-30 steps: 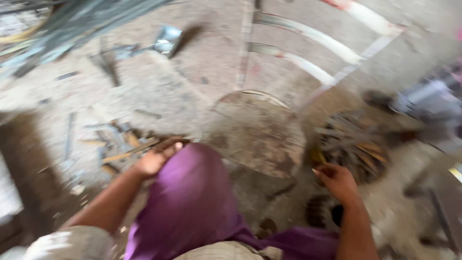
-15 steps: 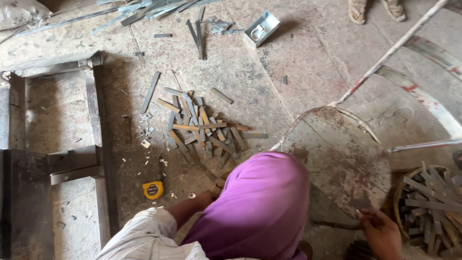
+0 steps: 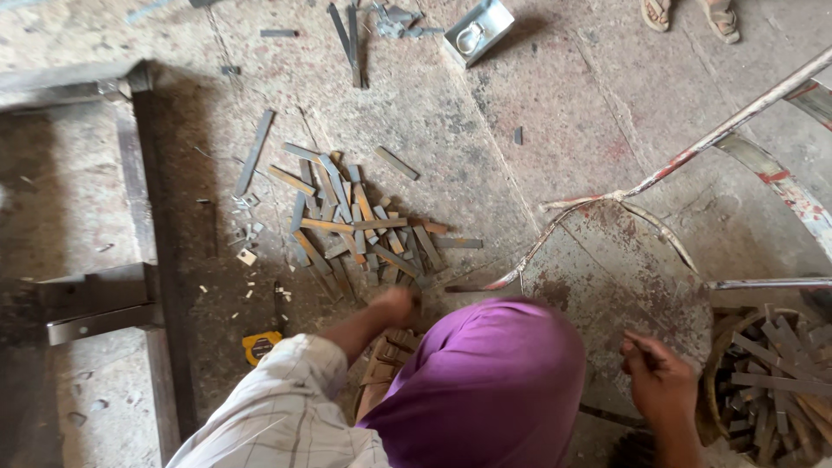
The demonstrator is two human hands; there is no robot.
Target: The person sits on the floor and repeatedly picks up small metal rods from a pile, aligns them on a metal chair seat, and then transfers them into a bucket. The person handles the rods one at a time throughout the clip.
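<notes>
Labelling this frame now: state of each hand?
Left hand: blurred, at the near edge of the metal strips; grip cannot be told.
Right hand: fingers curled; contents cannot be told.

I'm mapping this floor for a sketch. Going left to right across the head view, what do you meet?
Metal frame → yellow tape measure → pile of metal strips → left hand → right hand → basket of strips.

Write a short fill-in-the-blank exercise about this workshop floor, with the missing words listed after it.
1. The left hand reaches down to a pile of flat ____ strips on the floor.
2. The tape measure lying near the left sleeve is ____ in colour.
3. The round basket of strips sits beside the ____ hand.
4. The cloth over the knee is ____.

Missing words: metal; yellow; right; purple
</notes>
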